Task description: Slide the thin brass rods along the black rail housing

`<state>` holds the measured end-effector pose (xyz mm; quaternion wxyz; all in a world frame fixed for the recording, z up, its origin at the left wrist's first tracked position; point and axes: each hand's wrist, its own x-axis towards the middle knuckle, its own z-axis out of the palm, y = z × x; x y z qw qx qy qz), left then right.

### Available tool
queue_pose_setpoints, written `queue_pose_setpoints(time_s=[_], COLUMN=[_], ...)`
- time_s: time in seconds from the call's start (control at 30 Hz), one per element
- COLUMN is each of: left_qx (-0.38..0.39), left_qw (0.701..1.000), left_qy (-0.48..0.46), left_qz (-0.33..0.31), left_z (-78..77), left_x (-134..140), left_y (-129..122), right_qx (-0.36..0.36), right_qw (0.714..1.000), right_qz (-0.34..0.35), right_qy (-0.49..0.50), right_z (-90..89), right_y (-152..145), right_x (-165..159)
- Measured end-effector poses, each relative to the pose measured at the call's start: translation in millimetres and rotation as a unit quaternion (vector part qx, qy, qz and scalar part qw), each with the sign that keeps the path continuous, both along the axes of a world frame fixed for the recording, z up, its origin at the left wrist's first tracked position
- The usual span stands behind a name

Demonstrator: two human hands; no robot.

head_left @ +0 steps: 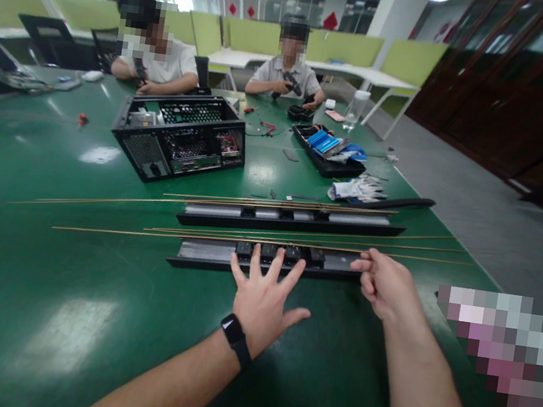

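Observation:
My left hand [266, 297], wearing a black smartwatch [233, 330], lies with fingers spread over the near long black-and-silver channel [204, 251]. Its fingertips touch the black blocks [316, 257] set in that channel. Near the channel's right end, my right hand [385, 285] is closed, with thumb and forefinger pinching a thin brass-coloured rod [106, 231]. That rod runs lengthwise along the channel and sticks out past both ends. More such rods lie just behind it. A second, similar channel [289, 223] rests parallel and farther away, with several thin rods along its back edge.
An open black computer case [184, 141] stands behind the channels. To the right are a black tray [340, 167] of blue items, white gloves [358, 189] and a clear bottle [355, 109]. Two people sit across the green table [84, 312], holding dark objects.

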<state>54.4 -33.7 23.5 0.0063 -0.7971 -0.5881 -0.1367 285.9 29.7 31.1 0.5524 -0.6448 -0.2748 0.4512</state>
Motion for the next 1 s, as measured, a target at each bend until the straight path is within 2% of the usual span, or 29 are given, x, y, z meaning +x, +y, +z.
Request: queue_pose_setpoints(time_s=[0.47, 0.73, 1.0], left_qx=[0.001, 0.006, 0.005], left_qw=[1.0, 1.0, 1.0], left_qy=[0.002, -0.003, 0.0], left_qz=[0.003, -0.001, -0.001], left_z=[1.4, -0.3, -0.1], left_x=[1, 1, 1], left_y=[-1, -1, -1], right_qx=[0.019, 0.01, 0.026], right_qw=[1.0, 0.995, 0.995], right_qz=[0.017, 0.089, 0.051], right_qy=[0.007, 0.04, 0.078], right_z=[3.8, 3.4, 5.4], right_y=[-3, -8, -6], right_x=[-6, -23, -18])
